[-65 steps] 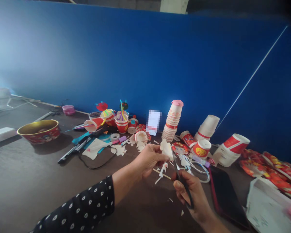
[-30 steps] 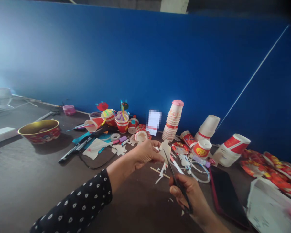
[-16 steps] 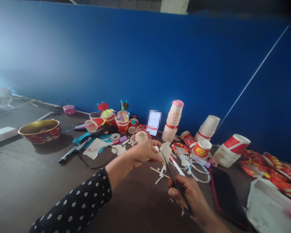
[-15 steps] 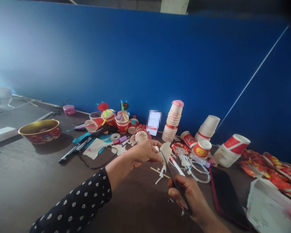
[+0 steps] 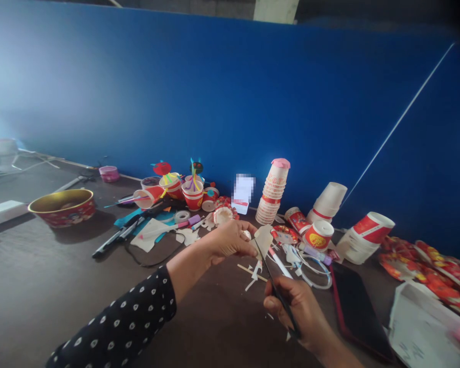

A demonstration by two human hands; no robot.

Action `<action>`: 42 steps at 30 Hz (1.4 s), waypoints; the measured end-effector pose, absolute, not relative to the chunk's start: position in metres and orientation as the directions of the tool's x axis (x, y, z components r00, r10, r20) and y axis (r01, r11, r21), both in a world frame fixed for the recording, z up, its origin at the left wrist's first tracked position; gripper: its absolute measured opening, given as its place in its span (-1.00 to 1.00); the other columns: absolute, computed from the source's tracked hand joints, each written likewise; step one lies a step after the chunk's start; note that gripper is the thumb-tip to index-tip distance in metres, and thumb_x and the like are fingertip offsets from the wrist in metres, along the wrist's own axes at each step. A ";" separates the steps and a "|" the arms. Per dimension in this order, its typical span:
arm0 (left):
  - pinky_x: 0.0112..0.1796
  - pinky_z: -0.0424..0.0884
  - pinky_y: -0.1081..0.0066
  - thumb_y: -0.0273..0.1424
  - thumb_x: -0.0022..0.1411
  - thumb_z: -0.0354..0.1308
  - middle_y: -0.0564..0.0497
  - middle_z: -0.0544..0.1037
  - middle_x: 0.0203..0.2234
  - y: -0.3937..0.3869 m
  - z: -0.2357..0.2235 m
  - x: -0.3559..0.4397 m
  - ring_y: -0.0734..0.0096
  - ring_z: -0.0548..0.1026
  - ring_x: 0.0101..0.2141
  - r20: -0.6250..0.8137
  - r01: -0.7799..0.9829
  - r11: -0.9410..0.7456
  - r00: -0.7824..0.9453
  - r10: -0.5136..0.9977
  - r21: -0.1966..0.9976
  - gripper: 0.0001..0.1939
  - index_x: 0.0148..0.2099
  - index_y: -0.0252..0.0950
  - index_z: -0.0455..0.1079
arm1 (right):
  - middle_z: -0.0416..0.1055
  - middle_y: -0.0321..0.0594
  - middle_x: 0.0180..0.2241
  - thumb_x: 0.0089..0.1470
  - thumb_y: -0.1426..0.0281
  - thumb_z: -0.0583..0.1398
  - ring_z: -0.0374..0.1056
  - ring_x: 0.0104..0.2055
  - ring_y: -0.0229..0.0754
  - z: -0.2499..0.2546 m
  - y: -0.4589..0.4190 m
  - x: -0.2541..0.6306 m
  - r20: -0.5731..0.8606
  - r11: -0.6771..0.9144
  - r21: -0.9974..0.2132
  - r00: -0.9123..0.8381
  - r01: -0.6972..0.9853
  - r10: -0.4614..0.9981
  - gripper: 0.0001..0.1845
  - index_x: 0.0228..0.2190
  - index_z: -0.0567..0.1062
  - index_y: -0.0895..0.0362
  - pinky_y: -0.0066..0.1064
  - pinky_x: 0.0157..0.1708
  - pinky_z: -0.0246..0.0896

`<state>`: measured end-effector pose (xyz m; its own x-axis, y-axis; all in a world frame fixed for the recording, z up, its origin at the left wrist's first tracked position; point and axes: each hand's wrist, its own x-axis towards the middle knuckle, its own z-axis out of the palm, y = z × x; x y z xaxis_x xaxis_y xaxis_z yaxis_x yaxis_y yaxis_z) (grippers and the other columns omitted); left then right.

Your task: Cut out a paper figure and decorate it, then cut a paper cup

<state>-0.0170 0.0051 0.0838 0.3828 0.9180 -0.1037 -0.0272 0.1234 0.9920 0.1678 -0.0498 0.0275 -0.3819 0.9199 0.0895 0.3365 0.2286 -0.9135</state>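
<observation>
In the head view, my left hand (image 5: 233, 240) pinches a small piece of cream paper (image 5: 265, 239) by its left side, above the table. Black-handled scissors (image 5: 285, 306) are gripped in my right hand (image 5: 297, 304), and their blades lie across the paper close to my left fingertips. Whether the blades are parted is hard to make out. White paper scraps (image 5: 256, 273) and a thin wooden stick (image 5: 249, 271) lie on the table beneath my hands. Just right of the paper is a white-and-red marker (image 5: 279, 262).
Stacked paper cups (image 5: 271, 197) stand against the blue partition (image 5: 214, 102). To the right lie a dark tablet-like device (image 5: 358, 306) and red patterned paper plates (image 5: 425, 268). A gold-rimmed red bowl (image 5: 62, 209) sits left, near paper-cup figures (image 5: 192, 191) and a roll of tape (image 5: 182, 216).
Both hands have shifted slightly left since the first frame. The cream paper has been turned, and the scissors' blades have moved from its right edge across to its left part.
</observation>
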 end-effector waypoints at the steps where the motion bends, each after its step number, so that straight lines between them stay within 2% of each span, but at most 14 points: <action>1: -0.60 0.14 0.56 -0.63 -0.30 0.23 0.15 0.39 -0.71 0.005 0.084 -0.017 0.64 0.29 -0.68 -0.104 -0.029 0.124 0.378 0.920 0.992 -0.63 -0.31 -0.39 0.34 | 0.06 -0.45 -0.70 -0.16 0.05 0.23 -0.05 -0.64 -0.37 0.025 -0.049 0.168 0.088 0.224 -0.919 -0.383 0.325 0.920 -0.59 -0.58 0.34 0.15 -0.53 -0.67 -0.15; 7: -0.59 0.15 0.56 -0.62 -0.26 0.21 0.13 0.41 -0.68 0.006 0.079 -0.014 0.63 0.31 -0.66 -0.102 -0.060 0.132 0.354 0.930 0.989 -0.68 -0.33 -0.37 0.33 | 0.02 -0.50 -0.74 -0.22 -0.02 0.24 -0.09 -0.73 -0.42 0.024 -0.050 0.167 0.019 0.116 -0.964 -0.375 0.238 0.927 -0.55 -0.57 0.32 0.12 -0.55 -0.77 -0.20; 13: -0.57 0.19 0.56 -0.63 -0.29 0.25 0.21 0.33 -0.73 0.006 0.077 -0.014 0.65 0.29 -0.68 -0.089 -0.110 0.133 0.335 0.938 0.985 -0.62 -0.33 -0.34 0.29 | 0.03 -0.54 -0.75 -0.27 -0.09 0.23 -0.08 -0.78 -0.46 0.026 -0.050 0.170 -0.036 0.028 -0.989 -0.419 0.146 0.907 -0.47 -0.51 0.31 0.12 -0.60 -0.81 -0.18; 26: -0.58 0.13 0.57 -0.61 -0.26 0.26 0.20 0.36 -0.72 0.002 0.072 -0.006 0.63 0.29 -0.68 -0.023 -0.161 0.086 0.356 0.934 0.983 -0.60 -0.29 -0.31 0.27 | 0.03 -0.55 -0.77 -0.30 -0.11 0.22 -0.09 -0.79 -0.46 0.028 -0.049 0.175 -0.036 0.023 -0.990 -0.409 0.138 0.912 -0.44 -0.49 0.31 0.13 -0.59 -0.79 -0.18; 35: -0.59 0.13 0.59 -0.62 -0.24 0.25 0.19 0.37 -0.73 0.002 0.076 -0.008 0.64 0.31 -0.67 -0.003 -0.213 0.081 0.340 0.940 0.974 -0.65 -0.34 -0.32 0.27 | 0.03 -0.54 -0.75 -0.23 -0.06 0.22 -0.08 -0.77 -0.47 0.022 -0.045 0.181 -0.011 0.059 -0.987 -0.426 0.151 0.905 -0.48 -0.47 0.33 0.14 -0.60 -0.78 -0.17; 42: -0.58 0.17 0.59 -0.61 -0.25 0.27 0.13 0.43 -0.65 -0.002 0.072 -0.002 0.62 0.34 -0.65 -0.014 -0.239 0.104 0.348 0.937 0.965 -0.60 -0.30 -0.31 0.23 | 0.04 -0.53 -0.76 -0.29 -0.13 0.21 -0.07 -0.77 -0.46 0.025 -0.047 0.179 -0.005 0.054 -0.990 -0.412 0.131 0.911 -0.41 -0.47 0.32 0.14 -0.59 -0.79 -0.16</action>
<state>-0.0016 -0.0018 0.0720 0.3479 0.9374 -0.0144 -0.2394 0.1037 0.9654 0.1795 -0.0473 0.0248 -0.4116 0.9114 -0.0051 0.1310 0.0536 -0.9899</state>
